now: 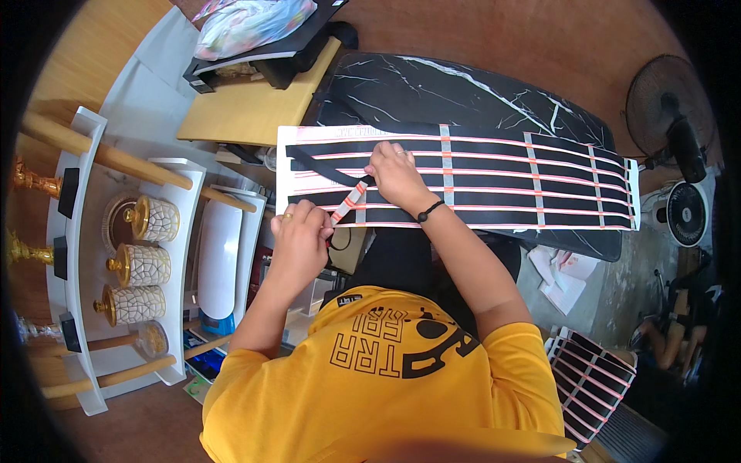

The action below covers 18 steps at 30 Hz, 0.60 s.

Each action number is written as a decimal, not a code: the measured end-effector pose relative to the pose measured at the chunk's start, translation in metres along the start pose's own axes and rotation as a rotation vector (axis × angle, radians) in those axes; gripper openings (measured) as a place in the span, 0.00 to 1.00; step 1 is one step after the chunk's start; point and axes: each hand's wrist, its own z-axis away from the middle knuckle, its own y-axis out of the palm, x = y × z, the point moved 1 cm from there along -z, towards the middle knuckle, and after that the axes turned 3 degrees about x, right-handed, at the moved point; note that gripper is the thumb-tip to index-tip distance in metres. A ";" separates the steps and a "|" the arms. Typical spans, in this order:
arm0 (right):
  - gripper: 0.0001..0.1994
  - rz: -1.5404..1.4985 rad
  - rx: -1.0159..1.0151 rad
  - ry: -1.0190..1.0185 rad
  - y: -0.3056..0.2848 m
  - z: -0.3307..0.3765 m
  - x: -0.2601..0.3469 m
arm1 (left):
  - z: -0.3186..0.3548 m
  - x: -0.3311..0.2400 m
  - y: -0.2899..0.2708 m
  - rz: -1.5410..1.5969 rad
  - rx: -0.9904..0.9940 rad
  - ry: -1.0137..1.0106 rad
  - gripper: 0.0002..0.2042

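Observation:
A long white board (286, 181) with rows of black strips, bordered by pink-and-white lines and crossed by grey bands, extends rightward in front of me. Over its left end runs a loose black strap (320, 166) that slants down to my right hand. A short white tape with orange-red marks (351, 202) stretches between my hands. My left hand (302, 235) is closed at the board's near left corner, pinching the lower end of this tape. Further up, my right hand (395, 174) rests over the black strips, its fingers closed on the black strap where it meets the tape.
Beneath the board is a black marble-patterned table (463, 96). A white shelf (174, 255) with gold-lidded jars (154, 220) stands left. Behind it, a wooden desk (231, 116) carries a plastic bag (251, 27). Fans (685, 214), papers (567, 274) and another striped board (590, 382) lie right.

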 end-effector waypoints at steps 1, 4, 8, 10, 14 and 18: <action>0.11 -0.003 -0.024 0.011 0.001 0.001 0.000 | 0.003 -0.002 -0.003 0.002 0.001 0.001 0.06; 0.12 -0.018 -0.034 0.036 0.003 -0.001 -0.001 | 0.010 -0.009 -0.015 0.012 0.040 -0.022 0.06; 0.11 -0.050 -0.078 0.064 0.002 -0.013 -0.010 | 0.015 -0.010 -0.034 0.034 0.012 -0.043 0.05; 0.10 -0.151 -0.083 0.052 -0.002 -0.017 -0.017 | 0.019 -0.008 -0.039 0.003 -0.029 -0.063 0.05; 0.09 -0.626 -0.024 -0.099 -0.014 -0.013 -0.030 | 0.018 0.004 -0.036 -0.023 -0.098 -0.144 0.04; 0.11 -0.465 0.110 -0.261 -0.019 -0.004 -0.030 | 0.014 0.016 -0.031 -0.015 -0.178 -0.207 0.03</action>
